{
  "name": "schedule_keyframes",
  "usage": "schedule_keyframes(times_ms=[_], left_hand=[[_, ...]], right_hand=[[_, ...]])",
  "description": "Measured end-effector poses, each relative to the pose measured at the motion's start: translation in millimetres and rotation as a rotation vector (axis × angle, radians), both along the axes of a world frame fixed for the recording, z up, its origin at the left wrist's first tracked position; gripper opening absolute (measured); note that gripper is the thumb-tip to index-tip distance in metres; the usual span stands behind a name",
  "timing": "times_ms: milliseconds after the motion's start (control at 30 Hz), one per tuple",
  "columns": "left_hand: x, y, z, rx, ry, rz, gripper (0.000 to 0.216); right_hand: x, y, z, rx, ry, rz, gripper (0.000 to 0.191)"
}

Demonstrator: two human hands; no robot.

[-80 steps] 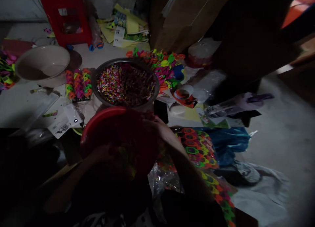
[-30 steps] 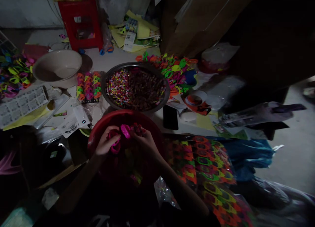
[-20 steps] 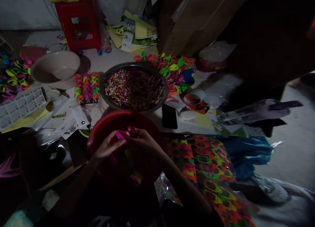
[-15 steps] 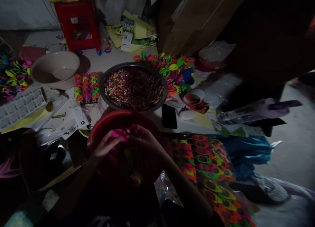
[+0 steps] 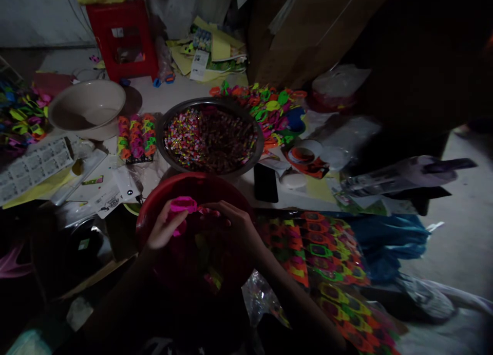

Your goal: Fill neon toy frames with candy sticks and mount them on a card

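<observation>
Above a red basin point(image 5: 145, 219), my left hand point(image 5: 162, 232) pinches a bright pink plastic toy watch point(image 5: 184, 205) between thumb and fingers. Close on its right, my right hand point(image 5: 238, 222) has its fingers closed on small wrapped candies point(image 5: 210, 211), one end near the watch. The exact number of candies is hidden by the fingers and the dark. Inside the basin, some yellow and pink pieces point(image 5: 213, 279) show dimly. Just beyond stands a wide metal bowl point(image 5: 165, 157) filled with small colourful wrapped candies point(image 5: 183, 136).
Loose toy watches point(image 5: 271, 106) lie heaped behind the bowl. A beige basin point(image 5: 87, 100), a bagged watch pack point(image 5: 136, 136), a phone point(image 5: 265, 183) and a tape roll point(image 5: 308, 149) sit on the table. Packed watch sheets point(image 5: 333, 249) lie at right; a red stool point(image 5: 121, 39) stands behind.
My right hand has shifted slightly right and lower, its fingers now stretched toward the watch. The pink watch has turned upward, so its frame shows more clearly in my left hand.
</observation>
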State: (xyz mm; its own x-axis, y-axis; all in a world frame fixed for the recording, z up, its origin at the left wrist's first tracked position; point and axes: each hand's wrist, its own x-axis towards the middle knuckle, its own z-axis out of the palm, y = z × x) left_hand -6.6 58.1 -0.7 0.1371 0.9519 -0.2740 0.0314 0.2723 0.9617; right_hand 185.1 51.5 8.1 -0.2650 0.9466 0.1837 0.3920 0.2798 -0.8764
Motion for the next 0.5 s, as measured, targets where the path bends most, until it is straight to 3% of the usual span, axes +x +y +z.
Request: schedule_keyframes(times_ms=[233,500], left_hand=[[0.6,-4.0,4.0,0.185,0.063,0.039,0.038],[-1.3,-9.5,0.9,0.314,0.113,0.024,0.034]], right_hand=[[0.7,-4.7,6.7,0.128,-0.112,0.022,0.036],[0.8,-9.2,7.0,0.181,-0.103,0.031,0.033]])
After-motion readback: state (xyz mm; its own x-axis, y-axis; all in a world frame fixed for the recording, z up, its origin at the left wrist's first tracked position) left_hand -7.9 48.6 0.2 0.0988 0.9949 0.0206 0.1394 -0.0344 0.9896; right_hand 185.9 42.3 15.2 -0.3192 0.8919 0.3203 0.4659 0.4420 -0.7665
